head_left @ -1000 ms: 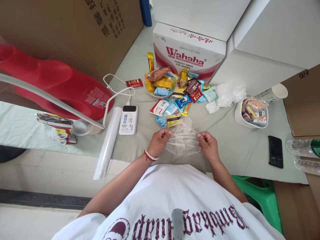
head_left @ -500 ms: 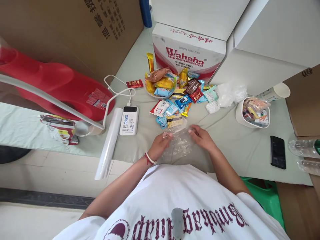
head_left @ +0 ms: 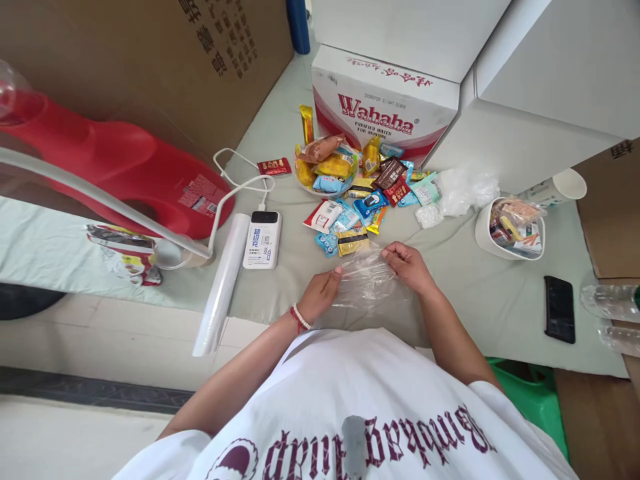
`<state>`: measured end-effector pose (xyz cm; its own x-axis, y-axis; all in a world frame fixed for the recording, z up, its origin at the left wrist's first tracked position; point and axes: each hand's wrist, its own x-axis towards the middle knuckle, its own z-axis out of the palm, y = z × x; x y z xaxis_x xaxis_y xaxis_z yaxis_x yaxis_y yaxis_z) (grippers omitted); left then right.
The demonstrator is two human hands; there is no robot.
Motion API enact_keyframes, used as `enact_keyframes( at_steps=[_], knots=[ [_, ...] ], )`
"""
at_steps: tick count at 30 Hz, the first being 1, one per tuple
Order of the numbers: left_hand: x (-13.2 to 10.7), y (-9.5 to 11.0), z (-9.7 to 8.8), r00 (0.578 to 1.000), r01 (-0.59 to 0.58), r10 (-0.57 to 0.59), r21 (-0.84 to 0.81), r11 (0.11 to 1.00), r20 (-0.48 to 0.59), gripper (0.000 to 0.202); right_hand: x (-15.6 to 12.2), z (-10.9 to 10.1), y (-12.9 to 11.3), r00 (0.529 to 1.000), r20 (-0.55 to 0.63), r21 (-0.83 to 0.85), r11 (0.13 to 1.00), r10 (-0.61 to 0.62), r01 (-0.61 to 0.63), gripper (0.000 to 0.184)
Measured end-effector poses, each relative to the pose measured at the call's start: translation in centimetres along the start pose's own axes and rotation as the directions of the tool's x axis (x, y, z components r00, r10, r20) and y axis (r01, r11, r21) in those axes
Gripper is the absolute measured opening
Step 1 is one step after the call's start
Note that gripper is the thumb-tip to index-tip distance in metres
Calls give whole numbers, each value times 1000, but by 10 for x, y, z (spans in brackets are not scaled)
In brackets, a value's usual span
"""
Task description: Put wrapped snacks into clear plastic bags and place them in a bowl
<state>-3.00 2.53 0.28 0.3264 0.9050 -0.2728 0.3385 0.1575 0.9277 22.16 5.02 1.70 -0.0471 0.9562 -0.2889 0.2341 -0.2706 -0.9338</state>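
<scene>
Head view: left hand [head_left: 321, 295] and right hand [head_left: 409, 267], nearly closed, pinch clear plastic [head_left: 367, 283] between them; yellow packet [head_left: 353, 241] just beyond.

Snack packets [head_left: 371, 202] lie behind the plastic film [head_left: 369, 280], power bank [head_left: 262, 243] at left.

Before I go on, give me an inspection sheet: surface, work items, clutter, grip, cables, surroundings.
Surface: pale green cloth, wrinkled.
Work items: clear plastic, thin and crumpled.
Clutter: wrapped snacks piled beyond the clear plastic; plastic roll on the left; phone on the right.
Grip: left grip and right grip both pinch the clear plastic.
Cables: white cable plugged into power bank.
Surroundings: Wahaha carton behind the snacks, red jug at left, green stool at lower right.
</scene>
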Motion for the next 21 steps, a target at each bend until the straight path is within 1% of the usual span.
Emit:
enact_keyframes(
  at_steps=[2, 3, 5, 7, 8, 10, 11, 12, 13, 14, 15, 17, 19, 21],
  knots=[
    [-3, -4, 0, 1000, 9, -10, -16, 1000, -27, 68, -5, 2, 5, 989, -144, -8, 1000, -21, 20, 40],
    [-4, -4, 0, 999, 0, -1, -29, 1000, -44, 64, -9, 2, 7, 981, -192, -22, 999, -39, 35, 39],
    [-5, -3, -2, 997, -38, 33, -83, 996, -65, 55, -15, 2, 10, 972, -218, -58, 995, -87, 76, 38],
    [-1, 1, -5, 999, -38, 29, -218, 975, -44, 54, -20, 0, 10, 972, -185, -105, 986, -147, 129, 37],
    [3, 4, -7, 1000, -1, -3, -304, 953, -11, 57, -22, -2, 9, 971, -158, -136, 978, -181, 160, 36],
    [15, 12, -9, 991, 131, -103, -422, 897, 90, 65, -24, -6, 6, 965, -94, -204, 953, -245, 222, 35],
    [21, 16, -9, 980, 190, -146, -429, 883, 133, 68, -24, -7, 4, 961, -56, -235, 939, -272, 252, 34],
    [28, 20, -8, 972, 223, -171, -401, 888, 162, 67, -24, -8, 2, 955, -20, -261, 924, -296, 280, 34],
    [34, 24, -6, 970, 226, -176, -356, 907, 166, 62, -24, -9, 0, 950, 8, -282, 911, -313, 302, 33],
    [39, 26, -4, 976, 200, -161, -313, 928, 147, 57, -24, -10, -1, 946, 19, -299, 901, -325, 315, 32],
    [43, 28, -1, 985, 159, -133, -287, 945, 107, 52, -25, -10, -1, 943, 5, -313, 895, -332, 317, 32],
    [47, 29, 6, 996, 73, -82, -275, 959, -24, 46, -27, -10, 1, 942, -77, -326, 901, -327, 286, 31],
    [45, 26, 12, 984, 3, -52, -278, 961, -172, 42, -31, -9, 5, 937, -180, -311, 921, -300, 235, 31],
    [41, 21, 17, 955, -50, -29, -258, 965, -294, 41, -37, -8, 11, 931, -245, -282, 939, -270, 198, 31]
  ],
)
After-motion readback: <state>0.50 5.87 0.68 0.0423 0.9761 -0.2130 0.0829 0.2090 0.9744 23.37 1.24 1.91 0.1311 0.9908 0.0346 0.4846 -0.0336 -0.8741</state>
